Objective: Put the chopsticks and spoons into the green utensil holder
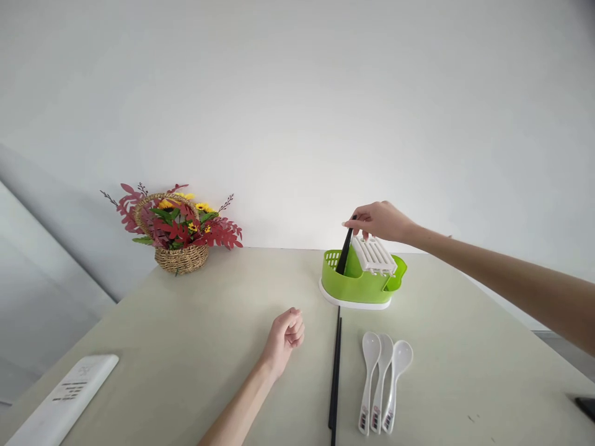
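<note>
My right hand [377, 221] pinches the upper end of some black chopsticks [344, 253], which lean with their lower ends inside the left basket part of a green utensil holder [353, 286]. How many chopsticks are in the bunch I cannot tell. A white slotted rack [374, 255] sits on top of the holder, just under my right hand. My left hand [286, 334] rests on the table, curled into a loose fist with nothing seen in it. To its right lie two black chopsticks [335, 371] side by side, and three white spoons [372, 350], bowls pointing away.
A wicker basket [182, 259] of red leaves and yellow flowers stands at the back left by the wall. A white power-strip-like box [69, 396] lies at the table's [186, 334] front left. A dark object [586, 407] shows at the right edge.
</note>
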Motion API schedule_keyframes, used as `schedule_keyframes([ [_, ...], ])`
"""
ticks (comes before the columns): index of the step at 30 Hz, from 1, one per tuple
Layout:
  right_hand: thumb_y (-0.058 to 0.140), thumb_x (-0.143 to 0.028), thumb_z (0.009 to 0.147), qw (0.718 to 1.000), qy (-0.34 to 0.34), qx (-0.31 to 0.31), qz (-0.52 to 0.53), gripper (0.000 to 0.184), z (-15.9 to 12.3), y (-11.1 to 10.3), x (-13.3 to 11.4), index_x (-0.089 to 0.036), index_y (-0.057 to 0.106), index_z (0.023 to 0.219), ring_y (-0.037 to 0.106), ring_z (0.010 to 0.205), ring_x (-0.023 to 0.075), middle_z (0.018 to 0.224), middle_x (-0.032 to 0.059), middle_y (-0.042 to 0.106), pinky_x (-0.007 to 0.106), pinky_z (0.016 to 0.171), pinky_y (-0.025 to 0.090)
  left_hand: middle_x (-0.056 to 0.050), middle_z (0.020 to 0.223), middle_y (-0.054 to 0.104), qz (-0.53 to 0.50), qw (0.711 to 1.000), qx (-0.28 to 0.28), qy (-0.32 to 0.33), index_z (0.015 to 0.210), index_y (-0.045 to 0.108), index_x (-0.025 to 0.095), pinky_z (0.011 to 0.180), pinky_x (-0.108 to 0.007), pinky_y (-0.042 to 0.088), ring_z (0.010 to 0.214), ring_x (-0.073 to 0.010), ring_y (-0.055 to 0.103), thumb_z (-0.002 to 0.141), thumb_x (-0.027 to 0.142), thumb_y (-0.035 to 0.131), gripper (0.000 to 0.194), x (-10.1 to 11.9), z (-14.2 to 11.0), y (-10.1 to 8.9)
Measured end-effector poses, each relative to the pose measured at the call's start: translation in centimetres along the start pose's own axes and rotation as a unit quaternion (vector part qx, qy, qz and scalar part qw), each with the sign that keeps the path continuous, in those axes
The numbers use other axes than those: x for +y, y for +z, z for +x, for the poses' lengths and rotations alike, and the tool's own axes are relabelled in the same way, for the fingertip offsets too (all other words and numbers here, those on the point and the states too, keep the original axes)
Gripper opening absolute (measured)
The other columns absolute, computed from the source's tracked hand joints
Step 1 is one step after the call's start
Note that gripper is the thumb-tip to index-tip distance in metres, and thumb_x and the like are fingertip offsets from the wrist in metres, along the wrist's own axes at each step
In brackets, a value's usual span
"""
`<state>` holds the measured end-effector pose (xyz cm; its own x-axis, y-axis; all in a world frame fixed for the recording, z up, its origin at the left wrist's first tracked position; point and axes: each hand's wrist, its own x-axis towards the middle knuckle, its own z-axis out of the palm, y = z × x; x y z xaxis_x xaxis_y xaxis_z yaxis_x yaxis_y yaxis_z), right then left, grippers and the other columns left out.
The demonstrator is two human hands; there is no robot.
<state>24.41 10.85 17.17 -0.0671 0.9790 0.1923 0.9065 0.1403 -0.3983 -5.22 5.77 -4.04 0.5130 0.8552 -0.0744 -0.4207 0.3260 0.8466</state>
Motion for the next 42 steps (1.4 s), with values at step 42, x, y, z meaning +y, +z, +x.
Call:
schedule_keyframes([
  [42, 0.051, -0.011, 0.093, 0.8, -0.432, -0.208, -0.362, 0.018, -9.7, 11.6, -4.4, -0.017, 0.064, 0.105, 0.045, 0.043, 0.013, 0.06, 0.0014, 0.066, 0.03, 0.05, 0.017, 0.011, 0.057, 0.011, -0.048, 0.998, 0.028, 0.004, 0.062, 0.022, 0.023, 0.048, -0.028, 0.012, 0.05, -0.0073, 0.007, 0.077, 0.034, 0.074, 0.055, 0.0, -0.4, 0.1],
])
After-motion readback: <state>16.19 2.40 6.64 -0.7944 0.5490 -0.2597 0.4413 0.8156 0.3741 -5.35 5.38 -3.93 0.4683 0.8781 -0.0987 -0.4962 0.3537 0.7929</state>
